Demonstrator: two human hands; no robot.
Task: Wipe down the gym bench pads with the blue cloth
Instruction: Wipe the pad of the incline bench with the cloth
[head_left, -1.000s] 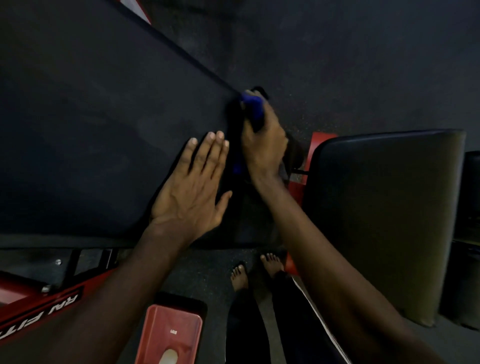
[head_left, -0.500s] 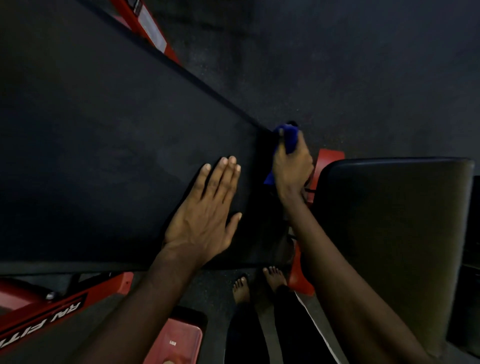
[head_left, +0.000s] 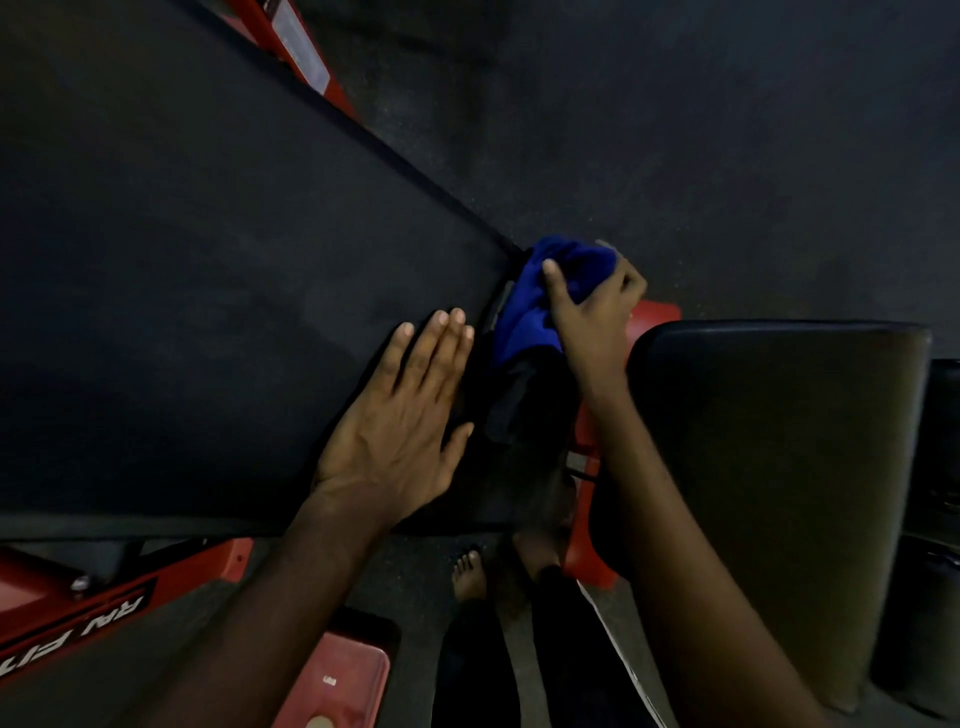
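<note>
A long black bench pad (head_left: 208, 291) fills the left half of the view, tapering to a corner at mid-frame. My left hand (head_left: 405, 415) lies flat on it near that end, fingers straight. My right hand (head_left: 592, 317) grips the bunched blue cloth (head_left: 540, 296) against the pad's narrow end, at its far corner. Part of the cloth hangs down in shadow between the two pads. A second black pad (head_left: 779, 457) stands just right of my right forearm.
The red bench frame (head_left: 306, 47) shows beyond the long pad, and a lettered red beam (head_left: 78, 623) lies at the lower left. A red plate (head_left: 343, 675) sits on the dark floor by my bare feet (head_left: 470, 571). A black object (head_left: 935, 571) stands at the right edge.
My right hand has turned outward at the pad's end, and far more of the blue cloth now shows, spread over the end face. My left hand keeps its place flat on the pad.
</note>
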